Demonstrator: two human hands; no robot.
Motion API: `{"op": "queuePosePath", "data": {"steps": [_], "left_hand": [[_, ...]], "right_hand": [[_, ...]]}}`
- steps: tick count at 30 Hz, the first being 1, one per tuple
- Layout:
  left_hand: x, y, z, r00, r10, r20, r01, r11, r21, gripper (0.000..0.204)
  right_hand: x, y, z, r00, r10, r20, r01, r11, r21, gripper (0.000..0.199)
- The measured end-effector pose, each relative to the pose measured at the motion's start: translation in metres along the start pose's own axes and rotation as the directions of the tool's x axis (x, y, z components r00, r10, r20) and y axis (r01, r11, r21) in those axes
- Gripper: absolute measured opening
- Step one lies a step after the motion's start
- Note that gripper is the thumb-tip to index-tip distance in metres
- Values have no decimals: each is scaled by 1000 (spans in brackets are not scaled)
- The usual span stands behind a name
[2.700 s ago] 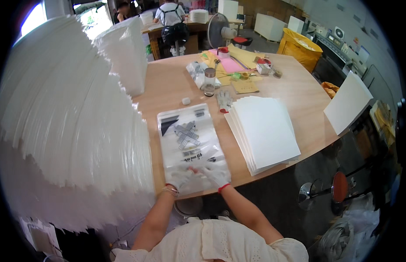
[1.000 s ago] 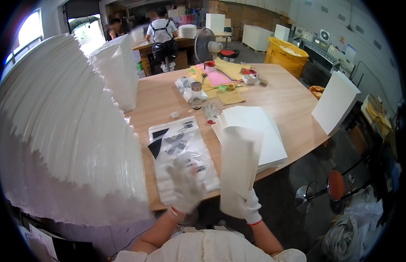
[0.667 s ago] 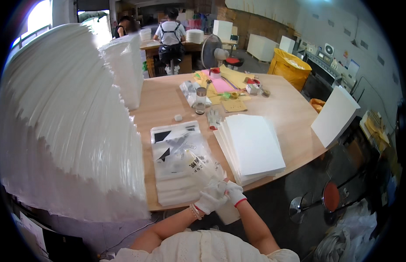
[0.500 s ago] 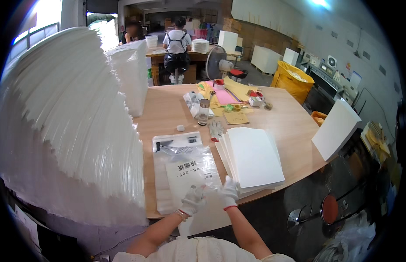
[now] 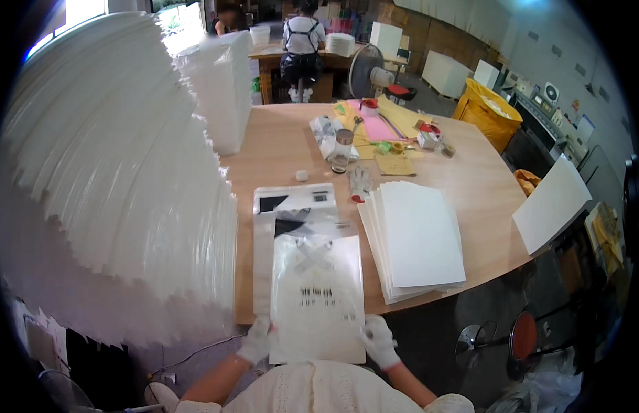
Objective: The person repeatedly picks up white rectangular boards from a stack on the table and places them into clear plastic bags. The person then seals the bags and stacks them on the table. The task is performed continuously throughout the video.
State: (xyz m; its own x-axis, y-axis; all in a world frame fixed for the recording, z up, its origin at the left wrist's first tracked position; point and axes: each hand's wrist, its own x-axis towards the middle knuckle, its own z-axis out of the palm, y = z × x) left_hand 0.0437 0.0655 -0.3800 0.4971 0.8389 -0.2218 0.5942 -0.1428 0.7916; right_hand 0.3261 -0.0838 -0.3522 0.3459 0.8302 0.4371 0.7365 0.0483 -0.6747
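Note:
A clear plastic bag with white paper in it (image 5: 318, 275) lies toward me across the table's near edge, its lower end near my body. My left hand (image 5: 256, 339), in a white glove, is closed at the bag's lower left edge. On the opposite edge, my white-gloved right hand (image 5: 380, 342) is closed with its fingertips at the bag's side. Dark printing on the bag is smeared by motion. Under it and farther up lie more flat plastic bags (image 5: 262, 237). Right of them is a fanned stack of white paper sheets (image 5: 423, 234).
Tall plastic-wrapped white stacks (image 5: 127, 172) rise on the left. A glass bottle (image 5: 341, 148), a spare glove (image 5: 359, 182) and coloured papers (image 5: 378, 124) lie farther back on the table (image 5: 278, 127). A fan (image 5: 366, 72) stands beyond. Two people are at another table.
My hands have moved apart, from the middle of the bag's near end to its two sides. The bag has come closer to me, with the paper within its outline. The view has tilted down.

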Motion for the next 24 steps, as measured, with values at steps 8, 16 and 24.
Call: {"op": "queuePosePath", "data": {"steps": [8, 16, 24], "left_hand": [[-41, 13, 11, 998, 67, 3, -67, 998, -3, 13], [-36, 57, 4, 926, 376, -43, -378, 924, -50, 5], [-37, 236, -101, 444, 896, 18, -844, 412, 344, 8]], "right_hand": [[-31, -8, -3, 965, 261, 17, -261, 965, -8, 17], [-88, 29, -39, 901, 421, 105, -427, 903, 42, 19], [33, -12, 50, 827, 418, 377, -504, 253, 825, 21]]}}
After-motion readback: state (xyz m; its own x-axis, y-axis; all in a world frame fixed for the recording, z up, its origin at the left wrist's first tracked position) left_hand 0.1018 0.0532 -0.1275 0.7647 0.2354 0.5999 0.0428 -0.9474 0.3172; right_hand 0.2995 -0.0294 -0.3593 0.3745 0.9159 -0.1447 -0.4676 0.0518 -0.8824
